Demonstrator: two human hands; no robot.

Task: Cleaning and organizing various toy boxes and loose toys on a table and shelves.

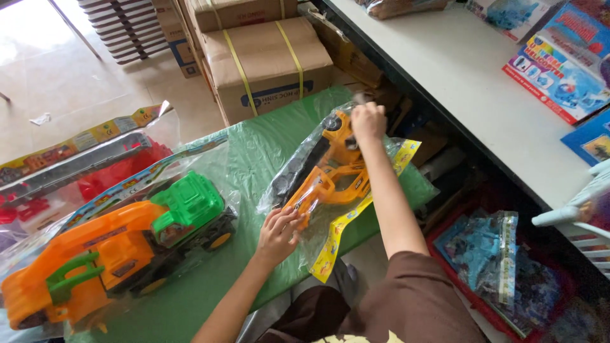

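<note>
Green-covered counter (pixel 254 159) below, strapped cardboard boxes (pixel 270 60) behind, white shelf (pixel 470 76) with boxed toys to the right. Right hand (pixel 368 121) closed in a fist on the far end of a clear plastic bag (pixel 330 209), pinching its top by the cab of the orange toy excavator (pixel 330 171) inside. Left hand (pixel 279 232) spread loosely on the near end, fingers pressing the bag beside the toy's arm. Seemingly mid-bagging, toy already inside, mouth not yet sealed. Next, probably: gathering the film flat and keeping the yellow header card (pixel 337 238) straight. Nearby left, bagged green-and-orange toy truck (pixel 127 248).
</note>
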